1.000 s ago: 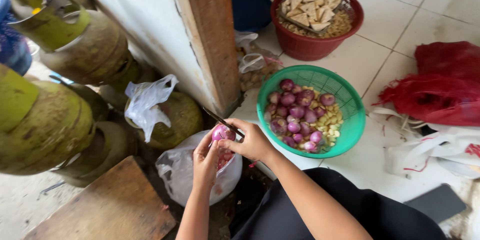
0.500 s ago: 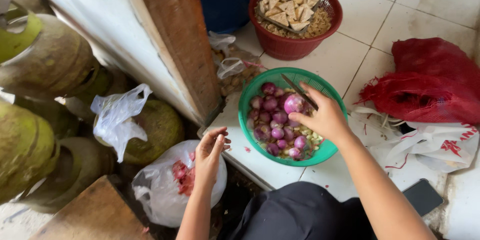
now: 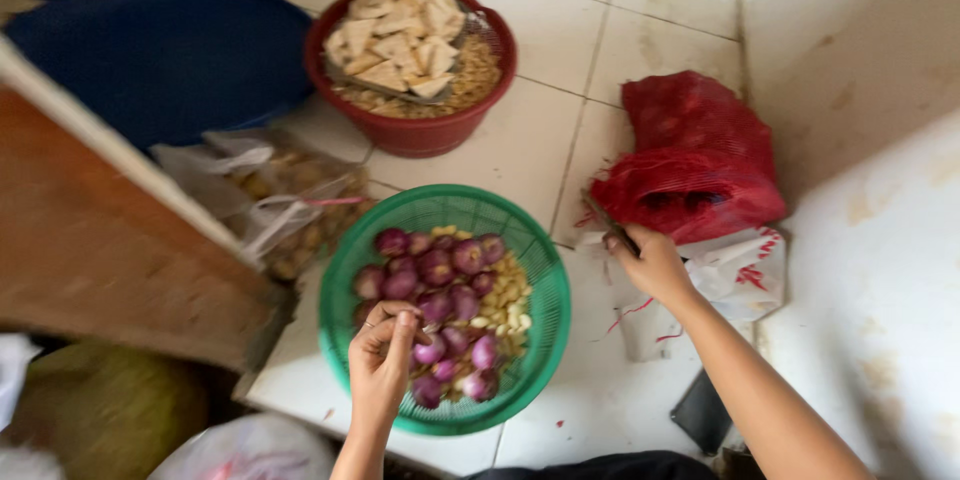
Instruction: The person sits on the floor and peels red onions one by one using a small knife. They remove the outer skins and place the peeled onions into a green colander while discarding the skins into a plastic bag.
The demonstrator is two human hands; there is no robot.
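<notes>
Two hands | left (image 3: 382, 350) pinched over green basket (image 3: 540, 325) of shallots (image 3: 440, 285) | right (image 3: 655, 262) grips knife (image 3: 608, 224)

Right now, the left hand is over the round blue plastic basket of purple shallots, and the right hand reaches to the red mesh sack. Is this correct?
Not quite: the head view shows the round plastic basket of purple shallots is green, not blue. The left hand is over it, and the right hand reaches to the red mesh sack.

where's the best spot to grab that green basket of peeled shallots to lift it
Take the green basket by its thick rim on the near right side, coming from above. The rim is the only solid edge, the mesh walls flex, and that stretch is bare, away from the left hand over the shallots.
</notes>
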